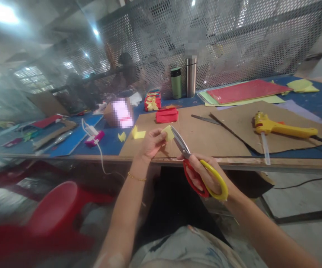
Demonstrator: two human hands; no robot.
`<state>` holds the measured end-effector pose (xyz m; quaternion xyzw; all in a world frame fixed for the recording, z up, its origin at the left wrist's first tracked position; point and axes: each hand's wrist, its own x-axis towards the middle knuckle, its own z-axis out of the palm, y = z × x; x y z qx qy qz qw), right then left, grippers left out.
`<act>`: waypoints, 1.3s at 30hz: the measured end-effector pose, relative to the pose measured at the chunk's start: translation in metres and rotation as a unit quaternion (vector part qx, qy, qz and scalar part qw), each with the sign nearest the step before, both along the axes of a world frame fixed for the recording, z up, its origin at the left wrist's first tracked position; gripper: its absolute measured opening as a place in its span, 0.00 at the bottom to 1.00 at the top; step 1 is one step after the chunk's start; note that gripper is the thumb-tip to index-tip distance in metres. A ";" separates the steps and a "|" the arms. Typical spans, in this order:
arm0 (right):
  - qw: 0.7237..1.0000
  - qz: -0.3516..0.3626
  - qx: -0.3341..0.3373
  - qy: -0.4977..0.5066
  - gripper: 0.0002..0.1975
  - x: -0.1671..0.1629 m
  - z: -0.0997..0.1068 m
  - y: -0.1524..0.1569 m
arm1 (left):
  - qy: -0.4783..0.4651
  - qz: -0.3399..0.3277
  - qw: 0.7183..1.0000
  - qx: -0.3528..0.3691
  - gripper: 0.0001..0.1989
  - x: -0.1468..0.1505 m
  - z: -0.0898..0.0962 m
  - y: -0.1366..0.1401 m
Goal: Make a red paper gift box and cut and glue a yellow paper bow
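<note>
Head view: small, bright yellow paper [168, 134] sits pinched between the fingers of the left hand [152, 144], above brown cardboard [205, 139] on the blue table [112, 143]. Fingers of the right hand [205, 173] curl through the handles of scissors [219, 186], blades at the paper's edge. Behind rises metal mesh [228, 44]; a red stool [55, 208] stands left.

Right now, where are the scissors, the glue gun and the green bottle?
Scissors [187, 153]: head view, where the blades cross.
Glue gun [289, 129]: head view, on the yellow body.
Green bottle [176, 85]: head view, on its side.
</note>
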<state>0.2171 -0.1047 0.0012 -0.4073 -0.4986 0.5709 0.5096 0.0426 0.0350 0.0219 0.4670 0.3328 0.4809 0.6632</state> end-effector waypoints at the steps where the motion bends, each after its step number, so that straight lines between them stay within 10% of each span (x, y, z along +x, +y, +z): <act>1: 1.000 0.002 -0.003 0.002 0.32 -0.001 0.001 0.000 | -0.001 0.001 1.000 -0.001 0.18 0.000 0.000 0.000; 19: 0.995 -0.021 -0.039 -0.084 0.26 0.026 0.011 -0.010 | -0.050 -0.043 0.998 0.013 0.14 -0.002 0.005 -0.004; 29: 0.913 -0.201 0.318 -0.160 0.14 0.039 0.019 0.018 | -0.042 -0.121 0.990 -0.061 0.18 0.014 0.024 -0.072; 39: 0.936 -0.097 0.312 -0.133 0.15 0.035 0.017 0.019 | 0.010 -0.137 0.988 -0.077 0.13 0.015 0.021 -0.090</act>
